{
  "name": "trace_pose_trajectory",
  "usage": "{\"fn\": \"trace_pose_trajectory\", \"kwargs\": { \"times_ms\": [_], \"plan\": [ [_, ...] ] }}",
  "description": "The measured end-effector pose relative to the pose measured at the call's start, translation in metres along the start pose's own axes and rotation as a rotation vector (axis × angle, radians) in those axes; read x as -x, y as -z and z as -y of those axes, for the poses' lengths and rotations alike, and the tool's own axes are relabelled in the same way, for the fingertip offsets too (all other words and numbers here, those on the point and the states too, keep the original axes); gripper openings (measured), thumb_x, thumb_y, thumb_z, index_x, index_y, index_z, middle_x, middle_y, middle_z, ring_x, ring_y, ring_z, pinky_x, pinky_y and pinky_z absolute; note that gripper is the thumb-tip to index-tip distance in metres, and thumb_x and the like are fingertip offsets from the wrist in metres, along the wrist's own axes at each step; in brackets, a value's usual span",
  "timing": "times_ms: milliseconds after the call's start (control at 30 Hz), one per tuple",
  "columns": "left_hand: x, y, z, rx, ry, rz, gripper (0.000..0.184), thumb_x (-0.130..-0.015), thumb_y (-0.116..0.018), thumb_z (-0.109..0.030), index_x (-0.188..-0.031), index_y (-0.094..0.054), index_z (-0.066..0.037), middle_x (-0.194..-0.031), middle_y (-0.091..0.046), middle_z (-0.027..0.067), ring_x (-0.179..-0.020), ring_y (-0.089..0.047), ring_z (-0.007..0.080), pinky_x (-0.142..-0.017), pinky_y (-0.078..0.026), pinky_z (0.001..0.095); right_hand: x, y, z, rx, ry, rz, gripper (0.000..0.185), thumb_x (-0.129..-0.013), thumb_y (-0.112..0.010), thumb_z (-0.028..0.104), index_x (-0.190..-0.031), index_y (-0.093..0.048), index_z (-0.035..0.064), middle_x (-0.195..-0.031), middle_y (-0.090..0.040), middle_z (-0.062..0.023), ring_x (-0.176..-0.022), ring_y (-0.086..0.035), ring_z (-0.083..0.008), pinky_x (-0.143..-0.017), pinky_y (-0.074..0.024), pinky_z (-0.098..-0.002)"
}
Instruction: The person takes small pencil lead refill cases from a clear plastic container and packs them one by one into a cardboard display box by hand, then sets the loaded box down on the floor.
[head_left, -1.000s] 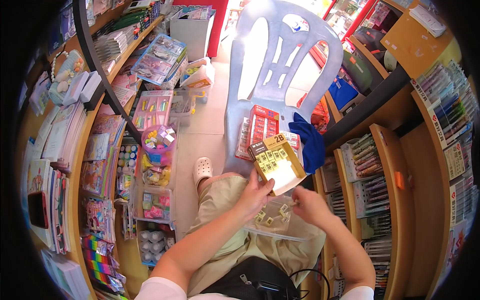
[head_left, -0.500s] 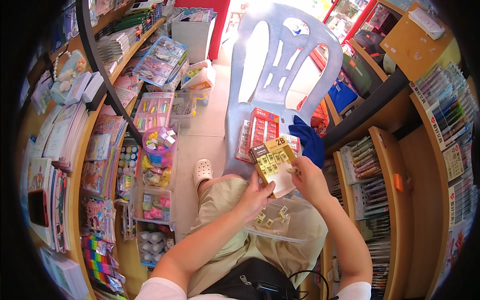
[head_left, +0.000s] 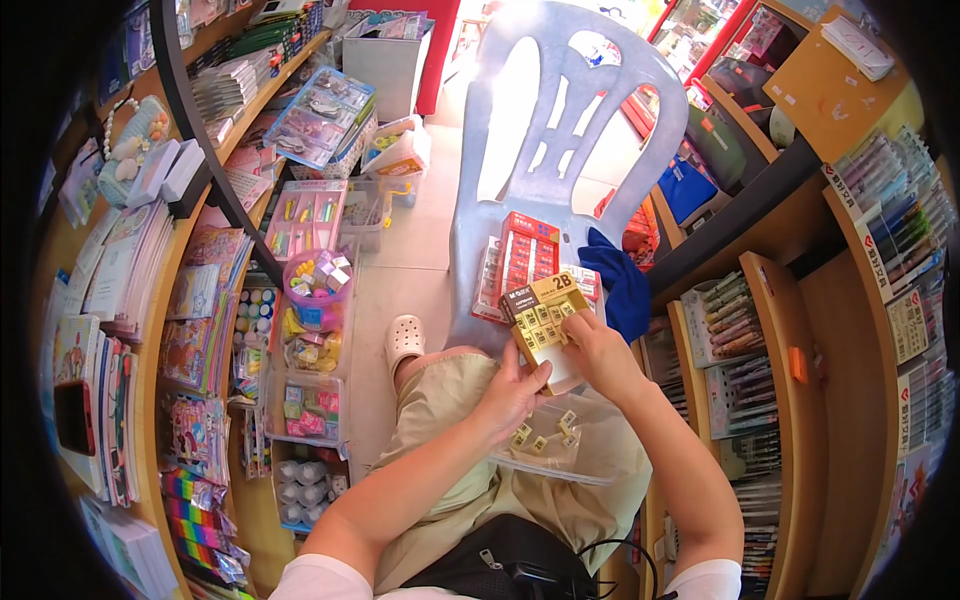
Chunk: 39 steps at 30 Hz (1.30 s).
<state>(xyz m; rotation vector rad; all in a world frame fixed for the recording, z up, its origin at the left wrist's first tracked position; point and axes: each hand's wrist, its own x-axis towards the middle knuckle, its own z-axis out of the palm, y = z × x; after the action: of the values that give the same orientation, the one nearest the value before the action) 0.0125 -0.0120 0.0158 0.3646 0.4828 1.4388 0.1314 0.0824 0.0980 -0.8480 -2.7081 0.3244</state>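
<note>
My left hand (head_left: 512, 388) grips the lower left edge of a gold and brown box (head_left: 534, 292) marked 2B, tilted up over my lap. Rows of small 2B erasers (head_left: 543, 317) fill its upper part, and its lower part shows a white bottom. My right hand (head_left: 606, 362) is closed, with its fingertips inside the box at the right end of the eraser rows; they largely hide the eraser they pinch. Below, several loose erasers (head_left: 540, 443) lie in a clear plastic bag (head_left: 585, 462) across my lap.
Ahead stands a blue-grey plastic chair (head_left: 470, 245) bearing red boxes (head_left: 530, 250) and a dark blue cloth (head_left: 618, 285). Shelves of notebooks (head_left: 125, 265) and bins (head_left: 318, 300) line the left. Pen racks (head_left: 735, 320) stand close on the right.
My right hand has moved slightly up and left, bringing its fingertips and the pinched eraser against the rows in the box. My left hand and the box have stayed nearly still.
</note>
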Motion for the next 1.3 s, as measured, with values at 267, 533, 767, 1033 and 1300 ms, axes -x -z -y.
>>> {"fn": "trace_pose_trajectory", "kwargs": {
  "times_ms": [267, 533, 767, 1033, 1300],
  "plan": [
    [-0.001, 0.002, 0.002, -0.011, -0.004, 0.010, 0.058, -0.093, -0.047, -0.010, -0.139, -0.014, -0.024, -0.133, -0.038, 0.0049, -0.122, -0.043, 0.0226, -0.097, -0.043, 0.0482, -0.002, -0.003, -0.002, -0.120, -0.147, -0.056, 0.024, -0.071, -0.064, 0.000, -0.091, -0.051, 0.0021, -0.091, -0.057, -0.0163, -0.080, -0.059, -0.0347, -0.067, -0.0481, -0.0369],
    [0.000, -0.001, 0.000, -0.026, -0.004, -0.002, 0.059, -0.093, -0.048, -0.010, -0.139, -0.014, -0.023, -0.132, -0.039, 0.0052, -0.122, -0.043, 0.0227, -0.097, -0.043, 0.0488, -0.001, -0.004, -0.001, -0.061, -0.149, -0.070, 0.021, -0.070, -0.058, -0.003, -0.089, -0.050, 0.0026, -0.086, -0.057, -0.0166, -0.077, -0.057, -0.0365, -0.065, -0.0464, -0.0381],
    [-0.004, 0.004, 0.004, -0.007, -0.009, 0.004, 0.057, -0.093, -0.048, -0.010, -0.138, -0.016, -0.022, -0.132, -0.039, 0.0053, -0.121, -0.044, 0.0234, -0.096, -0.044, 0.0487, -0.003, -0.005, 0.002, -0.053, -0.168, -0.102, 0.019, -0.071, -0.055, -0.005, -0.088, -0.050, 0.0022, -0.085, -0.056, -0.0175, -0.077, -0.056, -0.0380, -0.065, -0.0454, -0.0393],
    [-0.002, 0.002, 0.002, -0.006, -0.017, 0.012, 0.060, -0.092, -0.050, -0.011, -0.139, -0.014, -0.023, -0.132, -0.039, 0.0060, -0.121, -0.044, 0.0246, -0.095, -0.044, 0.0487, -0.001, -0.001, -0.003, -0.082, -0.161, -0.147, 0.020, -0.071, -0.056, -0.005, -0.089, -0.053, 0.0009, -0.085, -0.057, -0.0180, -0.077, -0.058, -0.0362, -0.067, -0.0466, -0.0372],
    [-0.001, 0.000, 0.001, -0.026, 0.000, -0.010, 0.062, -0.092, -0.051, -0.012, -0.139, -0.013, -0.023, -0.133, -0.039, 0.0059, -0.121, -0.044, 0.0250, -0.095, -0.044, 0.0487, 0.000, 0.009, -0.012, -0.087, -0.296, -0.158, 0.014, -0.071, -0.061, -0.002, -0.085, -0.056, -0.0014, -0.077, -0.059, -0.0170, -0.072, -0.061, -0.0310, -0.066, -0.0478, -0.0353]
  ]
}}
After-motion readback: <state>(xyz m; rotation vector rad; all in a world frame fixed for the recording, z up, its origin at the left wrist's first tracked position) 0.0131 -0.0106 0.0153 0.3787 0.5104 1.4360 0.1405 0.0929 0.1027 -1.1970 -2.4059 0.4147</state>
